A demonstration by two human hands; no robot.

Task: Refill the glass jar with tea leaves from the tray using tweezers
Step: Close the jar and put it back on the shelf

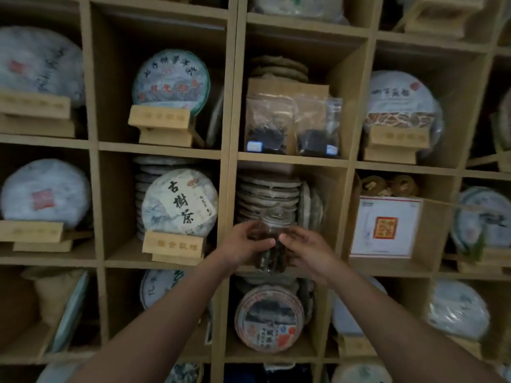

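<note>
Glass jar (270, 241), partly filled with dark tea leaves, is sitting at centre frame before the wooden shelf (232, 150); left hand (243, 246) and right hand (307, 251) are gripping its sides, fingers curled round.

clear glossy glass jar (272, 239), matt wooden shelves (232, 134)

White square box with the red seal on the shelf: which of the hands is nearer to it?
Right. The right hand grips the clear glass jar just left of the white square box; the left hand grips the jar's far side.
</note>
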